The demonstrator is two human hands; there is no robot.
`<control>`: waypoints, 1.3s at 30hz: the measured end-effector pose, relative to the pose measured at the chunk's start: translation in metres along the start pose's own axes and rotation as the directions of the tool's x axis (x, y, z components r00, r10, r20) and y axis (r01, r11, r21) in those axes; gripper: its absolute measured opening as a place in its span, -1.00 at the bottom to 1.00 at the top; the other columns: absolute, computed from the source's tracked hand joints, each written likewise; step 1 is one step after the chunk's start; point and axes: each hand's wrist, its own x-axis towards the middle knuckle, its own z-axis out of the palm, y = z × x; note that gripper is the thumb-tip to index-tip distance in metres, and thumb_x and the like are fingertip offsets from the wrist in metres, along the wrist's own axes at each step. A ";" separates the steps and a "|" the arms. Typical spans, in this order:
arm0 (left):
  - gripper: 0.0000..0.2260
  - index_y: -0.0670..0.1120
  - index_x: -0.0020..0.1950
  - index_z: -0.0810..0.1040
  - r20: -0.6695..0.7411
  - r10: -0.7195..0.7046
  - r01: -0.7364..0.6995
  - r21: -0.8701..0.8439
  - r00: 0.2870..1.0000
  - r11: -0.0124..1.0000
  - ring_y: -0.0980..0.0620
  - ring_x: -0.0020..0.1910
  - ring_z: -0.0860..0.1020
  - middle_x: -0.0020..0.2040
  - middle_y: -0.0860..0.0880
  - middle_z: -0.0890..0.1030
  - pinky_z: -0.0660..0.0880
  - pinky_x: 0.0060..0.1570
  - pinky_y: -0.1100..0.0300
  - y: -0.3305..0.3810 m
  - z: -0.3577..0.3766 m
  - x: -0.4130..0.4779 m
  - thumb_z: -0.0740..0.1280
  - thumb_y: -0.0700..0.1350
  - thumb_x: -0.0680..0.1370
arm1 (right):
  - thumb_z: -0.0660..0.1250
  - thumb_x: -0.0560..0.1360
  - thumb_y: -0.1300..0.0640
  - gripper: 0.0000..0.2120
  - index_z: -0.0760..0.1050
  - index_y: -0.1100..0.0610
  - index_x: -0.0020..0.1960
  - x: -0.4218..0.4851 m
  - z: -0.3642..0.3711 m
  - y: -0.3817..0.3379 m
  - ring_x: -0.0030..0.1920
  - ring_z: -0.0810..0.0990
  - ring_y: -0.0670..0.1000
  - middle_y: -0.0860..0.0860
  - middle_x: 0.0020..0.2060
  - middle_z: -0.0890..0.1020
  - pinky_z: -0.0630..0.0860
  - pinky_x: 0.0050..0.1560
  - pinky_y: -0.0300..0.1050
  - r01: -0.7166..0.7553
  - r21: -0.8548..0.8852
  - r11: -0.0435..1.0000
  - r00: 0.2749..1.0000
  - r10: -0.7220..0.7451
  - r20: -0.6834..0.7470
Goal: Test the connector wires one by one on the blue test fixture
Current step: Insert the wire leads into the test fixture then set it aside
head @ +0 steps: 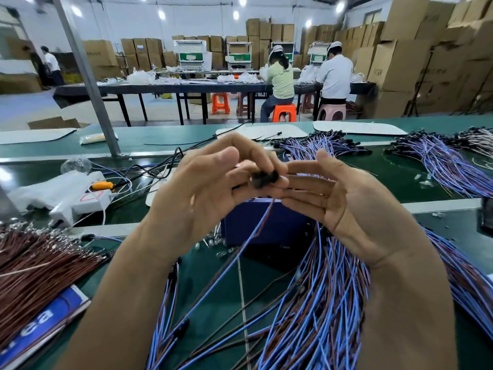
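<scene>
Both my hands are raised above the blue test fixture (266,225), a blue box on the green bench. My left hand (210,182) pinches a small black connector (264,178) between thumb and fingers. A blue and brown wire (240,252) hangs from the connector down toward the bench. My right hand (344,201) is palm up with straight fingers, and their tips touch the connector from the right. A thick pile of blue and brown connector wires (320,303) lies under my right forearm, in front of the fixture.
Brown wires (40,268) lie bundled at the left over a blue and white booklet (45,321). A white device with cables (72,196) sits left of the fixture. More wire bundles (440,161) lie at the far right. A grey post (88,76) stands behind; people work at a far table.
</scene>
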 end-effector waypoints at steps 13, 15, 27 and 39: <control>-0.64 -0.26 -0.08 0.56 -0.033 -0.009 0.010 0.058 0.999 0.998 -0.11 -0.06 0.57 -0.10 -0.17 0.58 0.51 0.03 0.11 -0.014 0.009 0.006 0.38 0.07 0.45 | 0.14 0.44 -0.21 -0.51 0.57 0.18 0.01 -0.007 -0.011 -0.002 -0.56 0.53 0.07 0.22 -0.43 0.62 0.40 -0.59 -0.23 -0.115 -0.252 0.961 0.993 0.105 -0.051; -0.65 -0.26 -0.07 0.55 0.030 -0.018 0.018 0.021 0.999 1.000 -0.12 -0.05 0.56 -0.07 -0.14 0.60 0.50 0.04 0.08 -0.012 0.010 0.006 0.35 0.06 0.47 | 0.11 0.41 -0.22 -0.45 0.55 0.19 0.09 -0.006 -0.006 -0.001 -0.38 0.66 0.15 0.32 -0.22 0.67 0.54 -0.47 -0.15 -0.146 -0.179 0.973 0.986 0.157 0.053; -0.81 -0.12 -0.09 0.63 0.050 -0.729 0.480 0.722 0.683 0.499 0.16 -0.23 0.57 -0.18 0.04 0.67 0.49 -0.13 0.34 -0.025 0.010 -0.001 0.30 -0.05 0.59 | 0.12 0.63 0.13 -0.83 0.40 0.18 0.14 0.003 -0.017 -0.004 -0.63 0.29 -0.11 0.04 -0.42 0.64 0.22 -0.60 -0.37 0.284 0.180 0.942 0.879 -0.181 -0.441; -0.86 0.04 0.01 0.65 -0.341 -0.555 0.466 0.880 0.759 0.096 0.15 -0.06 0.59 -0.06 0.10 0.67 0.47 -0.05 0.31 -0.055 -0.016 0.002 0.32 -0.02 0.52 | 0.06 0.57 -0.23 -0.47 0.65 0.08 -0.17 -0.003 -0.024 -0.002 -0.59 0.19 -0.15 -0.14 -0.61 0.29 0.15 -0.60 -0.31 0.271 -0.249 0.930 0.768 -0.365 -0.526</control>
